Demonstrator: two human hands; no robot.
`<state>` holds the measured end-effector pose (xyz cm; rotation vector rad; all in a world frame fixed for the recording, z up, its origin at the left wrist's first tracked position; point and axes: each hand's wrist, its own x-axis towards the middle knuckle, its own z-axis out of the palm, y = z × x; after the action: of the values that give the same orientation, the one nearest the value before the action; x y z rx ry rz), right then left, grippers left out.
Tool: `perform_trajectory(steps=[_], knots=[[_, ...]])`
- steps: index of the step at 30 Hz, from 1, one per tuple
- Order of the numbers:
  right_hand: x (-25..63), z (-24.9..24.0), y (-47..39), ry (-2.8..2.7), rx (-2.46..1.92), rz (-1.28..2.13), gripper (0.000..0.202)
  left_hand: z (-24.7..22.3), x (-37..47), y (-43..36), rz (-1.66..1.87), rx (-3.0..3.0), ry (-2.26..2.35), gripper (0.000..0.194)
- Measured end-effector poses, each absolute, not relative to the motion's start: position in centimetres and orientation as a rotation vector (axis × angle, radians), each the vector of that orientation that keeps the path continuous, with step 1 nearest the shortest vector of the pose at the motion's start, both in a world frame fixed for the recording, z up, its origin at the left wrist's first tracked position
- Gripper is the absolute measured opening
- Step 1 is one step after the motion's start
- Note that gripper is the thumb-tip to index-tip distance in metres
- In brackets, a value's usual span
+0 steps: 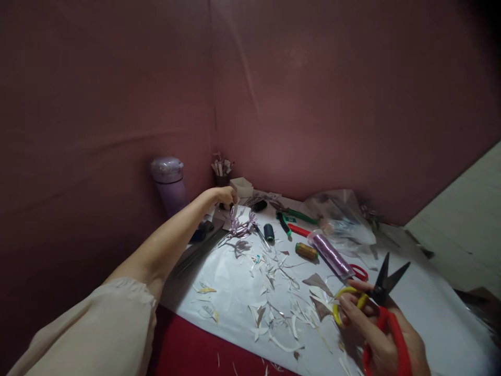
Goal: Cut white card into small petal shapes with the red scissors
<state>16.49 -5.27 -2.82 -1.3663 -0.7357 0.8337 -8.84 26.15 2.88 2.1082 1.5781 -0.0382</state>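
Note:
My right hand (391, 334) is closed around scissors (385, 287) with dark blades spread apart, one red handle loop and one yellow loop. My left hand (227, 195) reaches far across the table with its fingers curled. Whatever those fingers hold, if anything, I cannot make out. Just below it lies a sprig of lavender-coloured flowers (241, 224) with thin stems. Near the sprig stands a dark thread spool (269, 232). Between the hands are a gold thread spool (306, 251) and a long purple roll (332, 255). Pale cut scraps (270, 277) litter the white tabletop (219, 308).
At the back left stands a lavender bottle (170, 185). A small white box (241, 186) and a dark cup of sticks (222, 175) sit in the corner. Green-handled pliers (299, 215) and a clear plastic bag (344, 214) lie along the pinkish wall (313, 104).

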Motion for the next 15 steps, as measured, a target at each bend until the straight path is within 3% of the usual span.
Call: perform_trajectory(steps=[15], knots=[[16.7,-2.9,-4.8,-0.672,-1.339,0.840,0.056,5.7,-5.3,25.2,0.030,2.435,1.469,0.033]])
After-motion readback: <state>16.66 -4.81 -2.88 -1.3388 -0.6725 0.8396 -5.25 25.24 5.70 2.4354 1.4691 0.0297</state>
